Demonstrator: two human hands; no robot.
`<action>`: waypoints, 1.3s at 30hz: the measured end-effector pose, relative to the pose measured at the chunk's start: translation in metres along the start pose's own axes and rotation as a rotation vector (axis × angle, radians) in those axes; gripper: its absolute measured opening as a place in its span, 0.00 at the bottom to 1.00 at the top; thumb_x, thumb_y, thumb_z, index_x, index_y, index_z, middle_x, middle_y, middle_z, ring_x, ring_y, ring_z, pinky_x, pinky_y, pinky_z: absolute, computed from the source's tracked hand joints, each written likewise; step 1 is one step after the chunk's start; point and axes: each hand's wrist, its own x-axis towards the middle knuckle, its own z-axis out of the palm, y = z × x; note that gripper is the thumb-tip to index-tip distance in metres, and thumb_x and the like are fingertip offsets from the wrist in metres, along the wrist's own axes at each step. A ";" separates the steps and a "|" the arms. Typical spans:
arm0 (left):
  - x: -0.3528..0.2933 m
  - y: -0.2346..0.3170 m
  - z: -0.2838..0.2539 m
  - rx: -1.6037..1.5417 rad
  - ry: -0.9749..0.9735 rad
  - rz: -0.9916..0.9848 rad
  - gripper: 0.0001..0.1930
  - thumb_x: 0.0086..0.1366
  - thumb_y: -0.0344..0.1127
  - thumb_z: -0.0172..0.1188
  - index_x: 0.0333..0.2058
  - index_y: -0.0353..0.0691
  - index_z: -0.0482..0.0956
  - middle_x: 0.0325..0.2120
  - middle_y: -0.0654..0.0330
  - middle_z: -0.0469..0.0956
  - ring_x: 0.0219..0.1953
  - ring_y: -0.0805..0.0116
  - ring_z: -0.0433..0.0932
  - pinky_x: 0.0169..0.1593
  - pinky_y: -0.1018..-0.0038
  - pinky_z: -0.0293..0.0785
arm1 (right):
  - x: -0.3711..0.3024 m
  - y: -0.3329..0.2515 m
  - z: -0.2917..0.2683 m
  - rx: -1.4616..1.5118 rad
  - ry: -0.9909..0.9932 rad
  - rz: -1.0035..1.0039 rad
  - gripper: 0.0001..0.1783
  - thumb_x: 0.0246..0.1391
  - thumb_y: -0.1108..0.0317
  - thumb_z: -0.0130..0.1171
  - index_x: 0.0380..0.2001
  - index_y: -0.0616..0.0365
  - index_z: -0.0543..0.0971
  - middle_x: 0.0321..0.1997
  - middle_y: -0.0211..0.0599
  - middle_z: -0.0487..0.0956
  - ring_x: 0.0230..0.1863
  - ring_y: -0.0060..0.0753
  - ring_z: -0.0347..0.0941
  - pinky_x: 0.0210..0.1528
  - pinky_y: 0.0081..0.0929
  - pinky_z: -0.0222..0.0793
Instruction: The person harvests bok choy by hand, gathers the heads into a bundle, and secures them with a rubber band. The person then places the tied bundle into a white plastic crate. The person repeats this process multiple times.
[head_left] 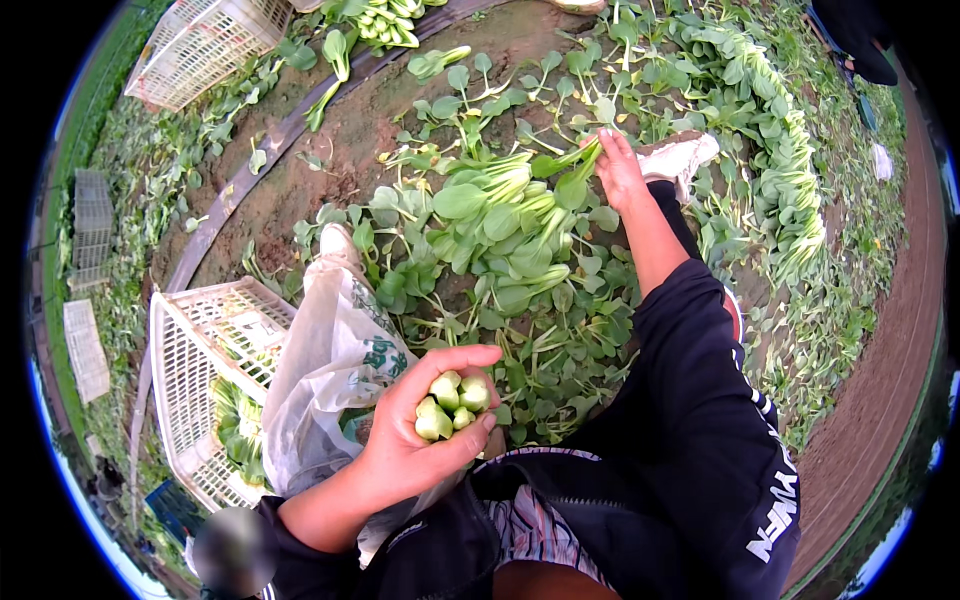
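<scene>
My left hand (pixel 415 430) is wrapped round several bok choy (pixel 447 402), their pale cut stem ends facing up. Farther out, my right hand (pixel 622 178) has its fingers closed at the end of a green bok choy stalk (pixel 572 185) with broad leaves. Just left of that hand lies a loose pile of bok choy (pixel 505 215), pale stems pointing up and to the right, on the leafy ground. The leaves of the bunch in my left hand are hidden beneath it.
A white plastic crate (pixel 185 370) with greens inside stands at my left, beside my plastic-wrapped leg (pixel 335 340). Another crate (pixel 205 50) is at the far left. A long row of bok choy (pixel 790 170) curves along the right. A dark strip (pixel 225 200) crosses the soil.
</scene>
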 end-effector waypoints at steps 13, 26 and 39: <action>0.010 0.001 -0.016 -0.141 0.029 -0.131 0.29 0.55 0.16 0.58 0.56 0.37 0.64 0.35 0.59 0.74 0.37 0.75 0.72 0.42 0.78 0.70 | 0.084 0.111 0.028 -1.271 -0.076 -0.028 0.23 0.43 0.50 0.67 0.42 0.46 0.81 0.42 0.36 0.81 0.44 0.40 0.77 0.48 0.32 0.69; 0.011 -0.010 -0.008 -0.021 0.199 0.043 0.27 0.57 0.19 0.56 0.57 0.39 0.67 0.35 0.66 0.73 0.37 0.81 0.70 0.43 0.83 0.67 | -0.133 -0.034 0.087 -0.312 -0.468 -0.124 0.12 0.55 0.71 0.61 0.43 0.56 0.78 0.46 0.28 0.77 0.47 0.21 0.70 0.52 0.23 0.64; 0.013 -0.047 -0.006 -0.026 0.113 -0.132 0.20 0.57 0.22 0.57 0.49 0.40 0.69 0.38 0.63 0.74 0.40 0.76 0.72 0.43 0.77 0.71 | -0.254 0.027 0.105 0.125 -0.547 0.168 0.16 0.60 0.61 0.56 0.48 0.57 0.73 0.47 0.34 0.76 0.49 0.27 0.71 0.51 0.27 0.66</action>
